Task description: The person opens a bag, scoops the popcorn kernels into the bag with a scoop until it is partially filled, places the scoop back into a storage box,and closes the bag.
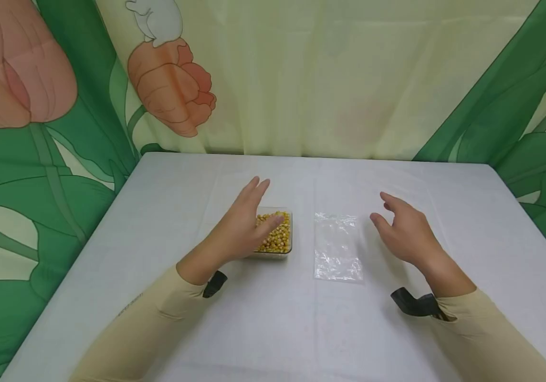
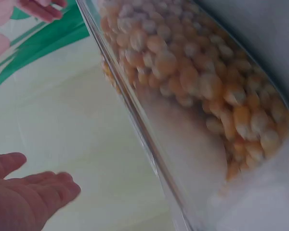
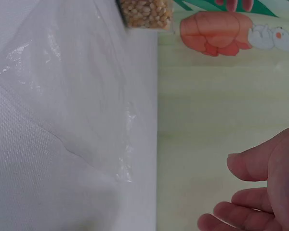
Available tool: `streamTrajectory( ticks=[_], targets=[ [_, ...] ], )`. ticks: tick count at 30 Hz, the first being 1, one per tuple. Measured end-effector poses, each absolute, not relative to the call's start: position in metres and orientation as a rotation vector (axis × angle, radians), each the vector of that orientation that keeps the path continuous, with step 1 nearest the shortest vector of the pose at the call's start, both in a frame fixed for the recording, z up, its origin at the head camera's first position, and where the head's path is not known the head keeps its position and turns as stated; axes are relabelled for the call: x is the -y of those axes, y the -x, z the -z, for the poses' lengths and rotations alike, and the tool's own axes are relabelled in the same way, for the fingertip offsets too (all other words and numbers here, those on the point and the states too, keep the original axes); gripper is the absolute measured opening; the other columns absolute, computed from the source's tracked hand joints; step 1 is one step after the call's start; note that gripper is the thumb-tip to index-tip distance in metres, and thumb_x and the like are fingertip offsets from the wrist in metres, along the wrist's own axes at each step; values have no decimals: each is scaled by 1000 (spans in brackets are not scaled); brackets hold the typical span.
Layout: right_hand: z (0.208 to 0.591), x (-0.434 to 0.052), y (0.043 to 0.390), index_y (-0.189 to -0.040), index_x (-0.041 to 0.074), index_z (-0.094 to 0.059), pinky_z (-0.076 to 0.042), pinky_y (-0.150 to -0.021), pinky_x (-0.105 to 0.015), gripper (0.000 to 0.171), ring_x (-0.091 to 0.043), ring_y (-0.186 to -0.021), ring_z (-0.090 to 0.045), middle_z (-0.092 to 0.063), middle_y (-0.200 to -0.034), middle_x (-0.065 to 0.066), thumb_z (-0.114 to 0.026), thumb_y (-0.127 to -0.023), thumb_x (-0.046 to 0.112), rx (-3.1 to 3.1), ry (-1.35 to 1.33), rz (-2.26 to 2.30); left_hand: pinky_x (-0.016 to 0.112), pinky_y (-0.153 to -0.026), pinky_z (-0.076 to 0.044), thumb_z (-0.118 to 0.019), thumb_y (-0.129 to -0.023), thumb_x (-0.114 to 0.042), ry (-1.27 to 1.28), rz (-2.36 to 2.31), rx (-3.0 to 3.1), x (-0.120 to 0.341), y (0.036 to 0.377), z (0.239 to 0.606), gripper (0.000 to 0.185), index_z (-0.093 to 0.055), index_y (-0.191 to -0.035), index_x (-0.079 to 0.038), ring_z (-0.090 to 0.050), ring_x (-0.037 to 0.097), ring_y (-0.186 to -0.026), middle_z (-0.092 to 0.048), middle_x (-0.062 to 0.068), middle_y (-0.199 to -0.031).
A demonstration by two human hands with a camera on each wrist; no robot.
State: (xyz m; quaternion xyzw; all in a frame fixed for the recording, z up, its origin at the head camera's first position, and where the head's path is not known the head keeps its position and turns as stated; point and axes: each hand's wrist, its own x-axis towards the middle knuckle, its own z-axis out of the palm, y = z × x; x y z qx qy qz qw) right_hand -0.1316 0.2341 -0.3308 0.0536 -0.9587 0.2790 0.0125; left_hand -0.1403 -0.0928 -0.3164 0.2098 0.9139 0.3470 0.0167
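A clear box (image 1: 289, 245) full of yellow corn kernels (image 1: 278, 233) stands near the middle of the table. My left hand (image 1: 237, 228) is over the box's left side, covering part of it, with fingers extended and thumb apart. In the left wrist view the kernels (image 2: 188, 72) show through the transparent wall. To the right of the box lies a flat clear plastic bag (image 1: 337, 248), also seen in the right wrist view as a shiny sheet (image 3: 77, 86). My right hand (image 1: 406, 231) hovers just right of the bag, fingers loosely bent, holding nothing.
A white cloth covers the table (image 1: 263, 329). Behind it hangs a curtain (image 1: 349, 79) printed with leaves, a tulip and a rabbit. Black straps (image 1: 413, 303) sit at the cuffs of both beige sleeves (image 1: 158, 318).
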Motion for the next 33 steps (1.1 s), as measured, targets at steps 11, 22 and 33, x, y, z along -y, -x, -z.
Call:
streamTrajectory(
  ticks=[11,22,33],
  targets=[
    [352,-220,166,-143,-4,-50,-34,-108,-58,54,-47,-133,-42,-51,-140,-30,-58,-98,25,3097,-133,-888,37,-115,-29,-72,-95,-21,-765,-1208,-2711,50,152,321,59,-47,-146,-3,-37,25,-142,-44,13,-152],
    [371,-210,180,-136,-7,-56,-34,-108,-59,51,-48,-132,-42,-53,-138,-30,-60,-94,21,3199,-156,-772,35,-103,-44,-75,-92,-18,-663,-1227,-2627,19,150,332,56,-53,-142,-6,-54,26,-127,-54,11,-142],
    [382,-210,182,-122,-7,-64,-42,-98,-57,35,-42,-110,-54,-62,-113,-26,-58,-96,17,3202,-103,-841,26,-95,-47,-74,-93,-21,-601,-1141,-2695,-13,148,338,54,-55,-141,-7,-59,18,-119,-58,12,-136]
  ],
)
